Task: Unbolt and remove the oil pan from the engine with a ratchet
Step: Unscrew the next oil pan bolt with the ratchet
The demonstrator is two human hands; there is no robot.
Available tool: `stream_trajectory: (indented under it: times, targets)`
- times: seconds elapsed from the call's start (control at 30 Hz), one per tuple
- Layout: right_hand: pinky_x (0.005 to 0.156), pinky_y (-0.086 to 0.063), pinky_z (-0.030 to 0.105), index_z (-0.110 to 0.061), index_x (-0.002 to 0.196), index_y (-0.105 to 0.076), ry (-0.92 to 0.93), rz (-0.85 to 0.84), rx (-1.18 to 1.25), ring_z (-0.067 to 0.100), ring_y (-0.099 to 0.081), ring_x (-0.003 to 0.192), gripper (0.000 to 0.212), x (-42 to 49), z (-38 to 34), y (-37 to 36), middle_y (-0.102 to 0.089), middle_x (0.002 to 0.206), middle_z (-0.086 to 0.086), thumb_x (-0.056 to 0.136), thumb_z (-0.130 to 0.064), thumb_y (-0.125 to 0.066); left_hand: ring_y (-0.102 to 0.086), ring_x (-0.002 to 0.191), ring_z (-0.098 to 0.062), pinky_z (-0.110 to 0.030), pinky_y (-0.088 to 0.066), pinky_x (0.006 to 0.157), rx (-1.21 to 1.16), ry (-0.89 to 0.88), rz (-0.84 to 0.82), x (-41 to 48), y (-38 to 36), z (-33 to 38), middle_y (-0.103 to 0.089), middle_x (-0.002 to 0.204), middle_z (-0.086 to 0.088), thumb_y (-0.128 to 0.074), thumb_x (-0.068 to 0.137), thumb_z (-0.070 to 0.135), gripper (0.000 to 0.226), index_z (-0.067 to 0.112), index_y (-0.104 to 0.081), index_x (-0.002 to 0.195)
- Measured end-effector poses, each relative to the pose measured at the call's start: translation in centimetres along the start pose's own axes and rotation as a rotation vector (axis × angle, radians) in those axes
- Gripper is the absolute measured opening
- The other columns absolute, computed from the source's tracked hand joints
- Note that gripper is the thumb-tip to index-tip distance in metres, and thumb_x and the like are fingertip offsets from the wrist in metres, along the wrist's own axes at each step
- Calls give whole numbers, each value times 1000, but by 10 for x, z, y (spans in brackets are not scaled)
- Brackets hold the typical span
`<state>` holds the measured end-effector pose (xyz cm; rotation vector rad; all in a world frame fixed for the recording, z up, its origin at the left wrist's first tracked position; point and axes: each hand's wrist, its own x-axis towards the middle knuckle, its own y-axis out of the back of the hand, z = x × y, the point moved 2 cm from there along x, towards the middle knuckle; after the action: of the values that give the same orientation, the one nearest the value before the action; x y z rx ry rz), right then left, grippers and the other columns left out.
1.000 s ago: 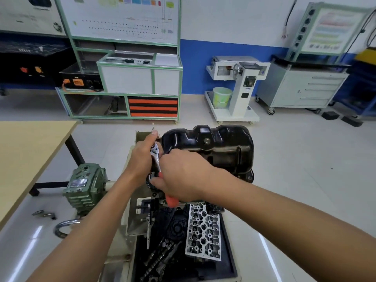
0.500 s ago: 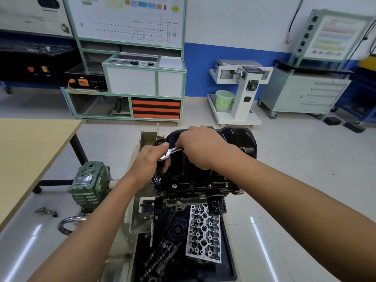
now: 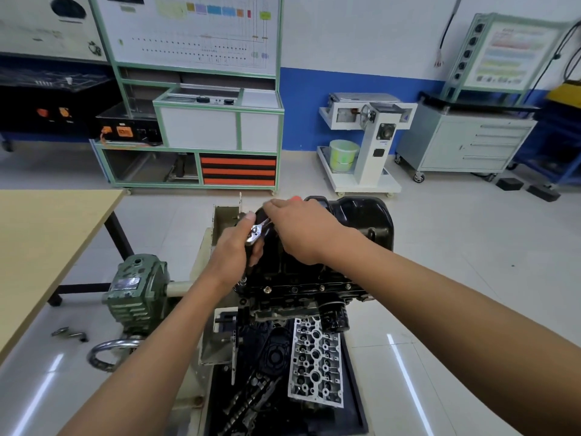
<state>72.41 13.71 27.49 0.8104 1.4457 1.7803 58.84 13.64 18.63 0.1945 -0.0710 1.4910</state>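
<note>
Head view: our glossy black, lumpy oil pan (image 3: 361, 221) sits on top of the engine (image 3: 298, 291), bolt heads along its near flange. Our left hand (image 3: 231, 259) curls round the chrome ratchet (image 3: 256, 232) head at the pan's left edge. Our right hand (image 3: 301, 231) is clamped on the handle, over the pan. Wooden table (image 3: 47, 234) well left, open floor right.

Oil pan (image 3: 355, 228): glossy black, deep sump at the far right, sitting bottom-up on top of the engine (image 3: 298, 297), flange seated. Bolt heads visible along the near flange edge. Engine: black block, upside down, centre of scene, oil filter sticking out at the near right. Ratchet (image 3: 256, 232): chrome head at the pan's left end, handle angled far-right, red grip tip just showing. Left hand (image 3: 229, 259) holds it at the head, right hand (image 3: 301, 231) grips the handle.
</note>
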Motion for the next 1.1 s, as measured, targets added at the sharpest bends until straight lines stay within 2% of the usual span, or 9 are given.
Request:
stream_trajectory:
  times: [0.17,0.4,0.47,0.57,0.7,0.8,0.93,1.0,1.1]
  targets:
    - [63,-41,35,-15,97,-56,-15,-72,60,24,-46,71,5,-16,1,13,-44,85,3,97,-18,-52,-45,48,-13,-23,-38,49,-11,18,110,7,5,0,-52,50,-1,-35,85,71,64,24,-55,47]
    - [45,-27,26,-28,53,-33,147,-81,406,7,-46,43,52,-27,-31,24,-43,40,-6,91,-41,-67,-42,44,-10,-20,-37,46,-102,18,145,9,6,0,-46,46,3,-45,106,34,63,25,-50,44]
    - [43,-29,21,-27,50,-38,144,-128,455,-5,-51,47,52,-23,-30,23,-51,42,-20,90,-43,-68,-42,44,-9,-19,-37,45,-101,14,132,8,7,1,-46,46,3,-43,107,28,61,22,-50,47]
    - [46,-32,20,-19,50,-54,100,-260,407,5,-48,42,49,-15,-19,23,-49,38,-10,89,-45,-69,-45,52,-18,-26,-37,51,-76,2,60,6,13,7,-49,55,-14,-46,99,40,54,10,-53,56]
    - [51,-43,23,-9,71,-65,16,-316,232,15,-60,55,30,-6,1,25,-62,57,2,91,-31,-66,-53,59,-27,-34,-43,62,3,1,-109,5,22,6,-58,58,-13,-46,93,50,58,8,-63,58]
    - [62,-39,32,-16,93,-67,-7,-59,-2,28,-53,74,8,3,3,23,-51,76,2,92,-17,-60,-56,58,-18,-24,-45,61,18,-21,-186,5,21,7,-59,57,-5,-47,92,53,53,18,-62,54]
    - [82,-48,37,-23,117,-66,82,62,17,32,-57,113,36,22,4,6,-61,125,6,90,-7,-50,-51,54,-18,-23,-42,61,-22,-21,-277,4,14,6,-55,52,-6,-48,94,45,51,18,-59,53]
    - [101,-44,41,-27,137,-56,178,52,115,26,-43,130,55,26,5,-2,-42,154,-3,88,-2,-52,-47,53,-19,-24,-40,59,-15,-18,-320,1,9,7,-52,51,-6,-51,88,49,48,16,-56,53]
    - [111,-35,40,-22,151,-38,199,46,232,25,-31,136,74,21,3,-14,-21,164,-3,84,6,-51,-45,51,-17,-22,-41,60,-15,-27,-292,0,8,6,-47,49,-6,-51,88,44,48,12,-50,52]
